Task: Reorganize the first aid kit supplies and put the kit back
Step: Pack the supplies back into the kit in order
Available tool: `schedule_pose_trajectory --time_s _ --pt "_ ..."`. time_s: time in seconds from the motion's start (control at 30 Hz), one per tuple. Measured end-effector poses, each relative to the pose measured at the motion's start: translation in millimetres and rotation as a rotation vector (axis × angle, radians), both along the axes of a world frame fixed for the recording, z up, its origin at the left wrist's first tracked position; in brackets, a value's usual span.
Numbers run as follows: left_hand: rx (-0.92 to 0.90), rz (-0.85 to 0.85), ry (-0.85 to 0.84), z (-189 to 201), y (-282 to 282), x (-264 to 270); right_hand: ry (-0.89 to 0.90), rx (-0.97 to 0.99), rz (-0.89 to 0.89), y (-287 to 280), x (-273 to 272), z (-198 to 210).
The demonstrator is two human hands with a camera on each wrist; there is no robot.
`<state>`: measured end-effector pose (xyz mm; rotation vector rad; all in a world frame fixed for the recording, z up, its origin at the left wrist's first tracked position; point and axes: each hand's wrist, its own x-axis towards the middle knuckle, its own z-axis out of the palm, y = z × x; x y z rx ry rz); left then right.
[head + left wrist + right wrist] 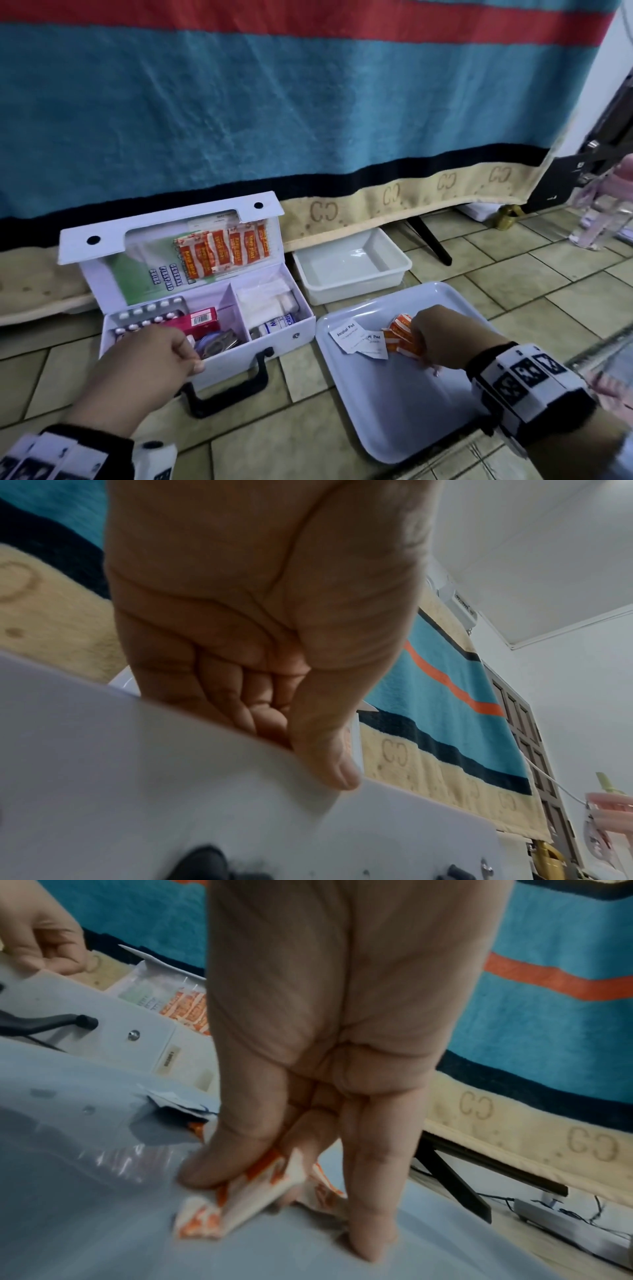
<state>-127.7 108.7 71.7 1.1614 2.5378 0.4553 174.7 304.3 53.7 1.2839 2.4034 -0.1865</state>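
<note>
Here, the front wall of the first aid kit (239, 359) is gripped by the left hand (150, 356); orange plaster packets (402, 339) are pinched by the right hand (442, 339) on the tray (394, 411).

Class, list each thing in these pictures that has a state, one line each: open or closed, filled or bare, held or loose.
First aid kit: lid open, both compartments filled.
Left hand: grips the kit's front wall.
Right hand: pinches orange plaster packets.
Alcohol pads: loose on the flat tray.
Deep tray: nothing visible inside.
</note>
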Motion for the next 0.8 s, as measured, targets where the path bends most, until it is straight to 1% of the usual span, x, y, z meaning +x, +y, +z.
schedule_pose_trajectory --time_s 0.07,0.2,0.33,0.43,0.53,0.67,0.7,0.73,0.8 --pt "0.003 0.001 -0.002 -1 -1 0 0.065 -0.041 -0.029 -2 4 6" --pt "0.020 0.008 0.019 -3 -4 4 0.265 -0.137 -0.141 4 16 18" --pt "0.033 0.013 0.040 -4 -7 7 0.431 -0.223 -0.183 11 23 29" --pt "0.045 -0.007 0.049 -2 -9 8 0.536 -0.253 -0.183 8 14 39" --pt "0.086 -0.032 0.006 -3 -13 5 0.658 -0.296 -0.169 1 -7 49" --pt "0.250 -0.052 -0.212 -2 -20 -2 0.831 -0.456 -0.124 -13 -55 61" --pt "0.302 -0.036 -0.235 2 -22 -6 0.867 -0.484 -0.102 -18 -69 62" --pt "0.357 -0.007 -0.222 4 -24 -12 0.901 -0.514 -0.077 -22 -85 63" --pt "0.430 0.025 -0.122 12 -26 -29 0.942 -0.542 0.000 -32 -119 63"
